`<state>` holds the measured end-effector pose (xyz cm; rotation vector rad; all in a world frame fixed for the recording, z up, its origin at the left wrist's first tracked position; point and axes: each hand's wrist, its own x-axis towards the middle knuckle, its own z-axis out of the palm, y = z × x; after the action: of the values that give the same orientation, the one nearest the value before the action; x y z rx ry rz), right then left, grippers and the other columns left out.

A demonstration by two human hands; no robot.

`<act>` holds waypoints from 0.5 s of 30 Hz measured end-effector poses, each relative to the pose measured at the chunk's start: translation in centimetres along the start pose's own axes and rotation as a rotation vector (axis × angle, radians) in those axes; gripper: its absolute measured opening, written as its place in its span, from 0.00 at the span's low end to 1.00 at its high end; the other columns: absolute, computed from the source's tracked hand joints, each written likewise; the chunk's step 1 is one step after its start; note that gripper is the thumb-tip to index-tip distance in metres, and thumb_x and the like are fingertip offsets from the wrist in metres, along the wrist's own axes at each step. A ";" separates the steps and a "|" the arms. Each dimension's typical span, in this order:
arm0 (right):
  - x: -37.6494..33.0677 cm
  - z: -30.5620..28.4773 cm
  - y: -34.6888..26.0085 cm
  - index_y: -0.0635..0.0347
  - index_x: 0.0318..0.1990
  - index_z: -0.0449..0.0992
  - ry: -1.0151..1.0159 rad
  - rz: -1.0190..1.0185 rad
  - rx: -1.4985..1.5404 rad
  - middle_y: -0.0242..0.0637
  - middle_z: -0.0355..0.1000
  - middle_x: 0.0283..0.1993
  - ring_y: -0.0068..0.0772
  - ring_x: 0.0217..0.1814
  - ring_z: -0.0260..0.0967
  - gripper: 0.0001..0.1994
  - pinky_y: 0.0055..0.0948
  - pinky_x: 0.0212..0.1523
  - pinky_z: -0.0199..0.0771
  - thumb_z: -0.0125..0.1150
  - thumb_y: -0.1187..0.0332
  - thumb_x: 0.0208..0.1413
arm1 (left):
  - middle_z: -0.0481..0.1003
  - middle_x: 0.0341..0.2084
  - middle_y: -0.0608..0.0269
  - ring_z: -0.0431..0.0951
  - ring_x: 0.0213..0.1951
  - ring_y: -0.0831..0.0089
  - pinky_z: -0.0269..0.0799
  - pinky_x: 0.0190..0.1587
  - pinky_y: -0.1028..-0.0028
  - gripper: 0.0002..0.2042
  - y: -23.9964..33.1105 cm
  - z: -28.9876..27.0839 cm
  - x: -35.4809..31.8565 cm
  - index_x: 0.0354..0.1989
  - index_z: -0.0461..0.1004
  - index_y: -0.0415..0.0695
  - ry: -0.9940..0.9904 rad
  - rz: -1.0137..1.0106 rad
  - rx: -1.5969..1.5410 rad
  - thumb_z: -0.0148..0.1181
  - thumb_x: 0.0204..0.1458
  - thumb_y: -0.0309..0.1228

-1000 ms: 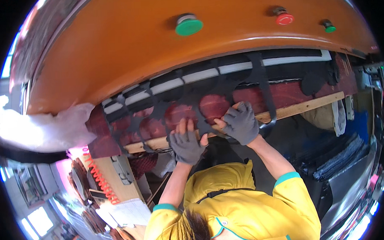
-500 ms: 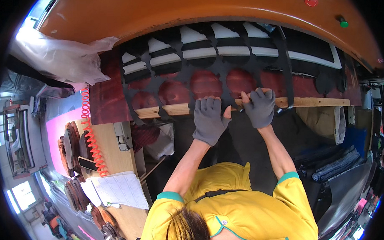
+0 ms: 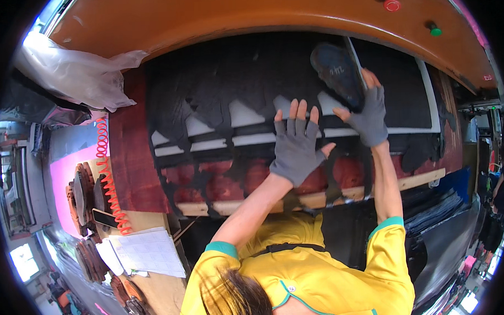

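Note:
My left hand (image 3: 300, 147), in a grey fingerless glove, is spread open over a black sheet (image 3: 221, 75), near its row of cut-out holes. My right hand (image 3: 371, 114), gloved alike, closes around the near end of a dark, sole-shaped cutting die (image 3: 335, 71), thumb at one side and fingers along the other. The die lies on the far right part of the sheet. Pale material (image 3: 247, 113) shows through the far gaps, and a dark red board (image 3: 136, 178) through the near ones. Narrow black strips of the sheet hang over the board's wooden front edge (image 3: 253, 204).
An orange machine beam (image 3: 230, 11) with a red button (image 3: 391, 4) and a green button (image 3: 435, 30) spans the far side. Left are clear plastic film (image 3: 88, 74), a red coiled hose (image 3: 110, 184), papers (image 3: 147, 253) and brown sole-shaped pieces (image 3: 84, 191).
The board and black sheet have slid toward me from beneath the orange beam, bringing the die into view. Both hands have left the front edge; my right hand has reached the die.

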<state>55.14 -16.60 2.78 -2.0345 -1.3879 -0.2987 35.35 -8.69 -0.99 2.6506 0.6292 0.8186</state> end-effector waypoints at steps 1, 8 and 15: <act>1.4 0.2 0.8 0.51 0.69 0.57 -0.077 0.049 0.001 0.50 0.53 0.70 0.56 0.70 0.53 0.53 0.45 0.68 0.56 0.79 0.51 0.32 | 0.58 0.64 0.41 0.54 0.69 0.45 0.43 0.68 0.45 0.42 -0.3 0.9 0.8 0.63 0.61 0.36 -0.082 -0.011 0.062 0.63 0.46 0.55; 1.9 -0.4 1.4 0.45 0.67 0.62 -0.591 0.051 0.091 0.47 0.45 0.74 0.59 0.73 0.48 0.51 0.53 0.66 0.60 0.73 0.59 0.24 | 0.52 0.69 0.36 0.48 0.72 0.44 0.38 0.70 0.46 0.42 1.7 1.4 -4.2 0.68 0.56 0.34 -0.181 -0.006 0.127 0.54 0.49 0.53; 3.8 -3.7 2.6 0.55 0.64 0.67 -0.712 0.320 0.745 0.48 0.61 0.65 0.51 0.66 0.61 0.53 0.36 0.64 0.64 0.73 0.53 0.17 | 0.45 0.70 0.34 0.41 0.72 0.37 0.35 0.71 0.46 0.45 5.1 0.2 -7.3 0.69 0.49 0.29 -0.331 -0.064 -0.056 0.60 0.40 0.36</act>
<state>59.64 -16.61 6.57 -1.7013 -1.2349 1.0224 31.71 -16.71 -2.48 2.6155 0.5890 0.3609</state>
